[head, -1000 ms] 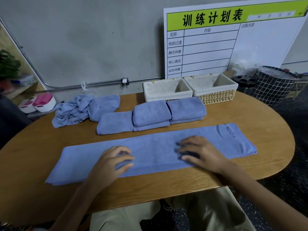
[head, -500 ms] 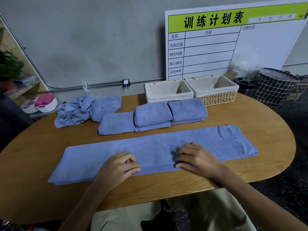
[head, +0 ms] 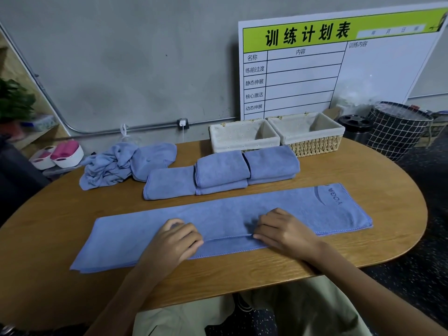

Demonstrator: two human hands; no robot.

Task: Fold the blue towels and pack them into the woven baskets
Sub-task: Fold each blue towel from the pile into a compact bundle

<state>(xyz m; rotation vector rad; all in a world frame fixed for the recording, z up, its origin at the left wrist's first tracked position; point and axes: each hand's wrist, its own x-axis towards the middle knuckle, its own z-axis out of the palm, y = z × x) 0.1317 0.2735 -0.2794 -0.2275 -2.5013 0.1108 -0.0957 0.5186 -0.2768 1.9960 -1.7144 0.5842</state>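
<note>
Blue microfibre towel [head: 242,221], folded into a long strip, lies along the table's [head: 363,238] near edge, with both hands at its middle: the left hand [head: 173,241] and right hand [head: 283,230] have curled fingers that pinch the upper layer's near hem. It looks soft, light and limp, likely to sag and slide on the smooth wood, so the ends or corners seem the best hold for the next fold. Folded towels [head: 223,173] sit beyond it, before two baskets [head: 244,137] at the far edge.
</note>
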